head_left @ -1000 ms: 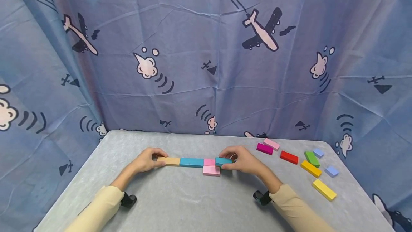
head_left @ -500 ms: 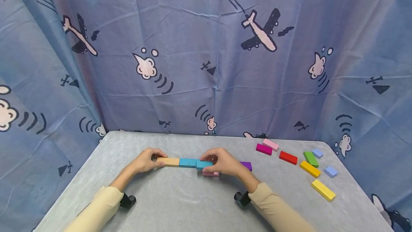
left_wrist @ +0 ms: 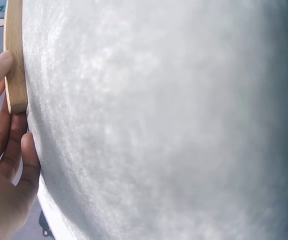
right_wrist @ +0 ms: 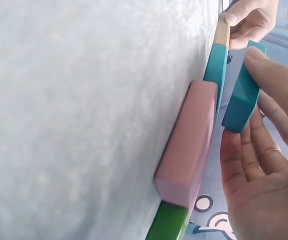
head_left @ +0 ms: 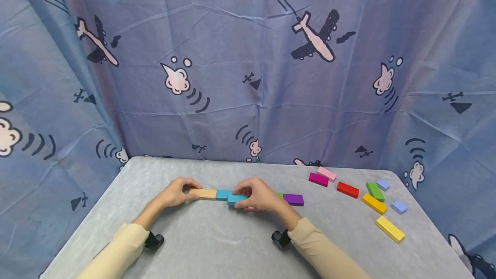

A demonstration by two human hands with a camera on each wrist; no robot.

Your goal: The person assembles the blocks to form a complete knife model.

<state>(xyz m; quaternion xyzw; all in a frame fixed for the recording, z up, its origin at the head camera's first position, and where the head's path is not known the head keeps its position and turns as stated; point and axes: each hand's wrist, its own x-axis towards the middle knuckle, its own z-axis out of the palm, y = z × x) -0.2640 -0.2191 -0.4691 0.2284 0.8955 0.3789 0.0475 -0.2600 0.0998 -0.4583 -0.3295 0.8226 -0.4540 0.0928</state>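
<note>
A row of wooden blocks runs across the table. At its left end, my left hand [head_left: 178, 193] pinches a plain wood-coloured block [head_left: 207, 194], thumb on its near side. A teal block [head_left: 222, 195] lies to the right of that one. My right hand [head_left: 260, 195] holds a second teal block [head_left: 235, 199] between thumb and fingers; in the right wrist view this held block [right_wrist: 244, 92] is raised above the row. Below it a pink block [right_wrist: 189, 140] shows, mostly hidden by the hand in the head view. A green block [head_left: 280, 195] and a purple block [head_left: 293, 200] continue the row rightward.
Loose blocks lie at the table's right: magenta [head_left: 318, 179], pink [head_left: 327, 173], red [head_left: 348, 189], green [head_left: 375, 191], orange-yellow [head_left: 374, 203], yellow [head_left: 390, 228] and two small light-blue ones. A patterned blue curtain [head_left: 217, 111] hangs behind the grey-white table [head_left: 217, 244].
My right hand has moved left with the teal block, from the right of the pink blocks to over the row's other teal block. The left hand stays on the wood-coloured block.
</note>
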